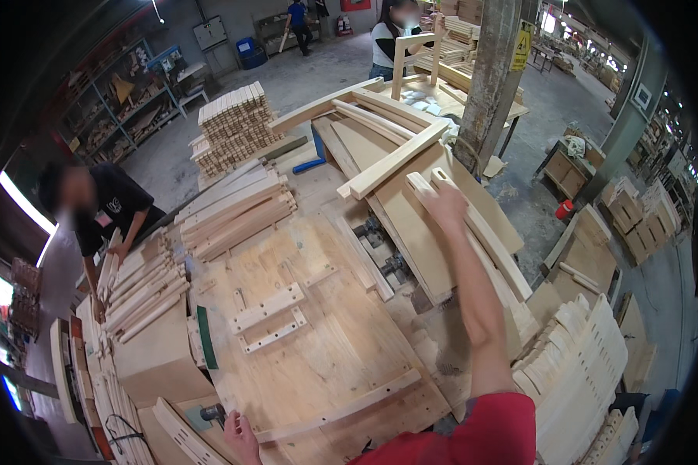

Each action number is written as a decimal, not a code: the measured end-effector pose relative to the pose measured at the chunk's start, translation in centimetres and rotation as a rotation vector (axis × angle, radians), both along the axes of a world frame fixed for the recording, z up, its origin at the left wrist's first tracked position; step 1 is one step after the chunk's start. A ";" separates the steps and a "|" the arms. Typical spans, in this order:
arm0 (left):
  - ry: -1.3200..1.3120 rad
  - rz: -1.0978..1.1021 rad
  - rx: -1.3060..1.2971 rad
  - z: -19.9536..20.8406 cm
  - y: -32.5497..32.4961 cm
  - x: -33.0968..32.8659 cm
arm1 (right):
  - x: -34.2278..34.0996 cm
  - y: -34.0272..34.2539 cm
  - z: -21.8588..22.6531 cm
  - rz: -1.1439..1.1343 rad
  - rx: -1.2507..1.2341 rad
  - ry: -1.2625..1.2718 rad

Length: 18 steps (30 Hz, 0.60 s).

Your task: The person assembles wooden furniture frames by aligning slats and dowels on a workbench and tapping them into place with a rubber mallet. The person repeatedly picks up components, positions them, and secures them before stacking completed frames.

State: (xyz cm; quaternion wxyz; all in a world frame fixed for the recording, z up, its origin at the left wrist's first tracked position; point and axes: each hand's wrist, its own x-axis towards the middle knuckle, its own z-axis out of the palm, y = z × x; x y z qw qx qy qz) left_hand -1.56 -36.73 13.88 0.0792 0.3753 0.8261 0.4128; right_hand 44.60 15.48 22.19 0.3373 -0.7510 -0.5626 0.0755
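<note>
My right hand (447, 209) reaches far forward and is closed around the upper end of a pale wooden bar (419, 184). Right beside it lies a second wooden bar (492, 249) with a slot near its end. My left hand (242, 438) is low in the view, its fingers loosely bent with nothing visible in them. Close by are a dark clamp (214, 415) and the end of a curved wooden rail (349, 407). That rail lies along the near edge of the plywood worktop (341, 333). Small drilled wooden blocks (267, 308) sit mid-worktop.
Dark metal clamps (395, 266) line the worktop's right side. A joined wooden frame (399, 159) rests at the far side. Stacked slats (236, 203) lie at left, where a person in black (120, 198) handles pieces. Slatted panels (578, 356) stand at right, near a concrete pillar (495, 77).
</note>
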 end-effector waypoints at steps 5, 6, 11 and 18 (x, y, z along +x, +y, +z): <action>0.132 0.311 -0.171 -2.6 -12.3 -1.1 | 12.4 -10.5 0.6 0.043 -0.251 -0.331; 0.289 0.411 -0.306 -1.9 -15.7 -1.2 | 12.5 -12.5 0.0 0.170 -0.243 -0.305; 0.093 0.787 -0.632 1.0 -25.6 -9.5 | 13.3 -19.4 0.5 0.143 -0.409 0.094; -0.565 0.631 -0.264 -2.0 -34.0 -13.0 | 12.3 -29.1 5.4 0.234 -0.052 0.280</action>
